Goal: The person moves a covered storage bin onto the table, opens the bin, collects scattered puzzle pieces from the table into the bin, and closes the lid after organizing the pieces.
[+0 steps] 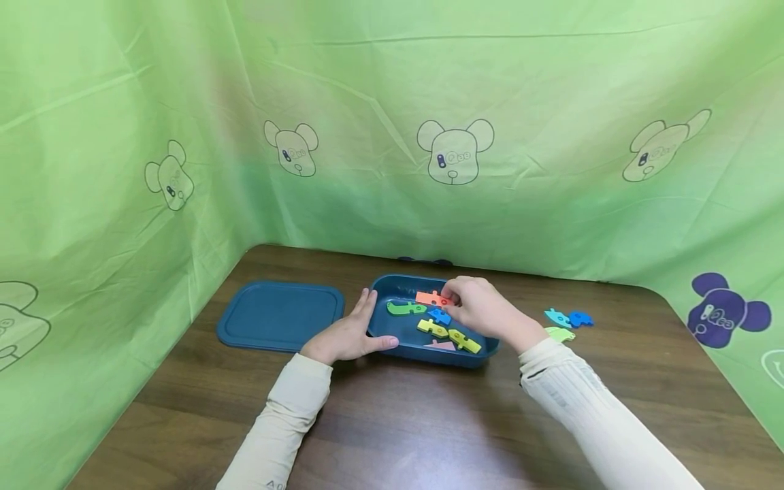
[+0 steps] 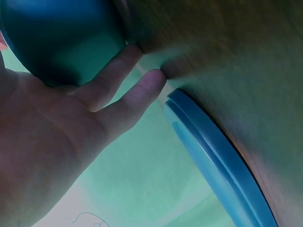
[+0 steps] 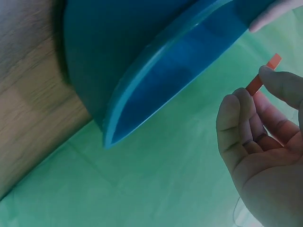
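A dark blue box (image 1: 404,351) stands on the table with several coloured puzzle pieces inside. My right hand (image 1: 486,307) is over the box's right part, thumb and fingertips pinching an orange puzzle piece (image 3: 256,85). Against the box's left end lies my left hand (image 1: 350,333), its fingers straight along the wall and the thumb at the near rim. Inside the box, a green piece (image 1: 405,309) is on the left and a blue piece (image 1: 439,316) near the middle. Toward the front are two yellow pieces (image 1: 465,341) and a pink piece (image 1: 442,346), partly hidden by the wall.
A dark blue lid (image 1: 282,314) lies flat left of the box. Right of it, beyond my right wrist, are a light blue piece (image 1: 557,317), a blue piece (image 1: 581,318) and a light green piece (image 1: 560,333). A green printed curtain (image 1: 380,224) hangs behind the wooden table (image 1: 392,422).
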Action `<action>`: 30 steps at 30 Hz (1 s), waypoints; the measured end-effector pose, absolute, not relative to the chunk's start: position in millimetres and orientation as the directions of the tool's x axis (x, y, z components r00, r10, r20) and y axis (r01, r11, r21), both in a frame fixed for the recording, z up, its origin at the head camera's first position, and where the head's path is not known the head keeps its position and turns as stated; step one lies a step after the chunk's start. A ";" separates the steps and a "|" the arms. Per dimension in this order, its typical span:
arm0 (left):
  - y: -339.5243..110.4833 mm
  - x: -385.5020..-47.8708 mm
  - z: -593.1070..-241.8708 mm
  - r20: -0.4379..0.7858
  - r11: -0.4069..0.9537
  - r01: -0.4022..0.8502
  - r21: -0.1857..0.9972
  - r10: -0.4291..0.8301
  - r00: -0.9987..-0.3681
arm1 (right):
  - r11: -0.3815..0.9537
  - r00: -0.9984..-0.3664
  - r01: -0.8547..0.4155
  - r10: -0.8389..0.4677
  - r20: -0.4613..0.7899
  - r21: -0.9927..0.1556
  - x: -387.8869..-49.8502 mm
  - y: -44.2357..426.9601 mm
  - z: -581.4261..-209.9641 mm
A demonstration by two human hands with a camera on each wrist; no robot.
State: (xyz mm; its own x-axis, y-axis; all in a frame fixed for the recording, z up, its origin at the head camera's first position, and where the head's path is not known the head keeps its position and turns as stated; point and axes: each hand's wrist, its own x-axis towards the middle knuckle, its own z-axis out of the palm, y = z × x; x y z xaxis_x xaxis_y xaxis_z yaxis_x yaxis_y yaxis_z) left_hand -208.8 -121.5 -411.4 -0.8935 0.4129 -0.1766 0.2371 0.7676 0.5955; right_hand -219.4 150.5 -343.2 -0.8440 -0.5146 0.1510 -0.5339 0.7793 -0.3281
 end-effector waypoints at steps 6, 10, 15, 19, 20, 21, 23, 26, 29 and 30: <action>-121.1 -209.5 -412.1 -0.184 0.770 0.222 0.598 0.402 -0.897 | 0.768 -0.829 -0.558 -0.536 0.161 -0.314 -223.9 139.2 -344.0; -120.9 -208.8 -411.3 -0.190 0.772 0.217 0.597 0.399 -0.897 | 0.764 -0.826 -0.561 -0.542 0.155 -0.319 -227.1 131.2 -343.3; -121.5 -209.0 -409.9 -0.190 0.769 0.219 0.601 0.404 -0.895 | 0.752 -0.823 -0.559 -0.554 0.125 -0.348 -229.8 121.5 -341.4; -121.7 -208.9 -408.3 -0.184 0.764 0.227 0.604 0.410 -0.893 | 0.751 -0.825 -0.551 -0.557 0.100 -0.363 -231.7 115.6 -341.8; -121.8 -208.9 -408.1 -0.183 0.765 0.228 0.603 0.411 -0.893 | 0.751 -0.825 -0.549 -0.557 0.095 -0.367 -232.2 114.4 -342.1; -122.0 -209.0 -407.9 -0.185 0.766 0.228 0.601 0.411 -0.893 | 0.752 -0.826 -0.547 -0.556 0.091 -0.369 -232.8 113.3 -342.6; -122.2 -209.2 -407.8 -0.188 0.768 0.227 0.599 0.411 -0.892 | 0.753 -0.828 -0.540 -0.554 0.080 -0.376 -234.0 111.3 -344.0; -122.2 -209.6 -408.3 -0.191 0.769 0.224 0.598 0.409 -0.892 | 0.755 -0.830 -0.533 -0.554 0.062 -0.382 -235.5 108.5 -346.4; -122.0 -210.0 -409.7 -0.192 0.767 0.222 0.602 0.409 -0.892 | 0.754 -0.827 -0.533 -0.561 0.045 -0.384 -236.5 105.8 -349.3; -121.7 -209.8 -410.0 -0.193 0.766 0.221 0.604 0.410 -0.891 | 0.754 -0.824 -0.536 -0.565 0.041 -0.381 -236.8 104.8 -350.4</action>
State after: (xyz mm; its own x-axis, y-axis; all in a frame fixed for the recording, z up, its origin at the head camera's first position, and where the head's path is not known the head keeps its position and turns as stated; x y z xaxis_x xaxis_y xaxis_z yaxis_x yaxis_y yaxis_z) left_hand -209.8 -121.7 -410.0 -0.8915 0.4100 -0.1930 0.2213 0.7655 0.6041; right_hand -236.8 104.8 -350.4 -0.8241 -0.5650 0.0415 -0.5358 0.7536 -0.3807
